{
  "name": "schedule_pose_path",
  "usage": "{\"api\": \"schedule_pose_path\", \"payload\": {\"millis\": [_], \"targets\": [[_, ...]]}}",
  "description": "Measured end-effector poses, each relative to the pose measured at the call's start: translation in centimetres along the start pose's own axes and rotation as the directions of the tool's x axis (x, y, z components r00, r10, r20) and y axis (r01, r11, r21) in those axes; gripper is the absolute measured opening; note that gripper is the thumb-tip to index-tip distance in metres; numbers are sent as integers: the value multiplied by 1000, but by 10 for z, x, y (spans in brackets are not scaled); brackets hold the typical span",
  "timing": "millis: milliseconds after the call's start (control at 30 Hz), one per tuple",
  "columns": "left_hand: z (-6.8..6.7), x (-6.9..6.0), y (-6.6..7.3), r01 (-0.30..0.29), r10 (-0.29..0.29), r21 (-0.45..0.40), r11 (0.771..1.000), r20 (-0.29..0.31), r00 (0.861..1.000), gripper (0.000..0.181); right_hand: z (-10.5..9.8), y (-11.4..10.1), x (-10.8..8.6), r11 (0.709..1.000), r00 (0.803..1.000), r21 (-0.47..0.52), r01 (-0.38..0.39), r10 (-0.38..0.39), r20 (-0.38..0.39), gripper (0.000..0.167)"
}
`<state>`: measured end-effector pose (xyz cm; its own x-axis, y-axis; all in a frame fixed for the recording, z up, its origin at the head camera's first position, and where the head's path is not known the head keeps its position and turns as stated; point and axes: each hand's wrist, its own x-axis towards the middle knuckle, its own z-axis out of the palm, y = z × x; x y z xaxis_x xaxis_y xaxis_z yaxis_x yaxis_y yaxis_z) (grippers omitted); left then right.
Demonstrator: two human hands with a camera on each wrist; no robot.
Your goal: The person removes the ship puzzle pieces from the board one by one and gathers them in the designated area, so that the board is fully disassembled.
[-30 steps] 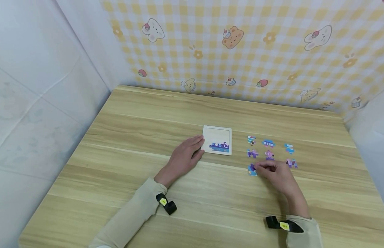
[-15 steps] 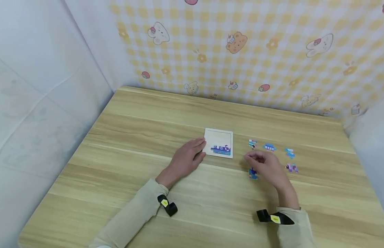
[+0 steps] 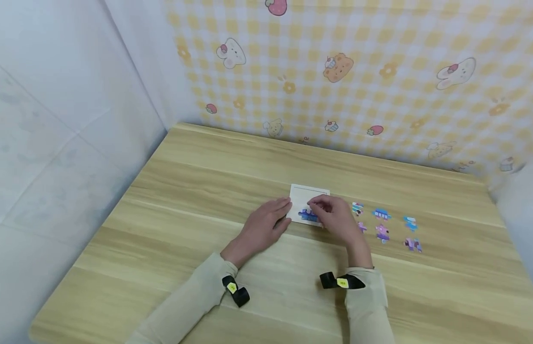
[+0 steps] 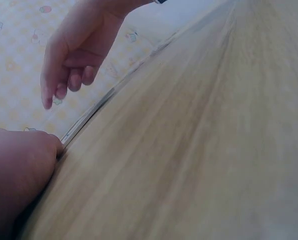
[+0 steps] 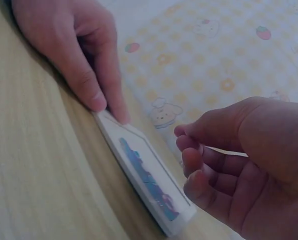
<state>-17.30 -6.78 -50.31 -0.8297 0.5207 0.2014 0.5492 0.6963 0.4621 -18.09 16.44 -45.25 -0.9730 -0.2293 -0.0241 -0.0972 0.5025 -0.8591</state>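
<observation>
My left hand rests on the table and touches the left edge of a white puzzle tray. A blue and purple strip of fitted puzzle pieces fills part of the tray's near side. Over the tray's right part hovers my right hand, fingers loosely bent. In the right wrist view, the thumb and index tips of the right hand are close together, with no piece visible between them. To the right lie several loose pieces, among them a pink character piece and a blue one.
The wood-grain table meets a yellow checked cloth with cartoon prints at the back. A pale wall covering borders the left. Black bands with small cameras sit on both wrists. My right forearm covers some tabletop below the loose pieces.
My right hand has moved left, from the lower-left loose piece past the others to above the tray. My left hand stays at the tray's edge. The head view has tilted slightly upward.
</observation>
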Motion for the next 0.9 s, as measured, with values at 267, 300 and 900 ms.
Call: {"api": "schedule_pose_path", "payload": {"millis": [267, 300, 900], "targets": [[2, 0, 0, -3, 3, 14, 1000, -16, 1000, 49, 9, 10, 4, 994, 999, -109, -32, 33, 4, 21], [2, 0, 0, -3, 3, 16, 1000, -17, 1000, 49, 10, 11, 5, 993, 999, -115, -41, 42, 8, 23], [4, 2, -1, -2, 2, -15, 1000, -11, 1000, 48, 12, 11, 4, 977, 994, -193, -88, 99, 50, 26]]}}
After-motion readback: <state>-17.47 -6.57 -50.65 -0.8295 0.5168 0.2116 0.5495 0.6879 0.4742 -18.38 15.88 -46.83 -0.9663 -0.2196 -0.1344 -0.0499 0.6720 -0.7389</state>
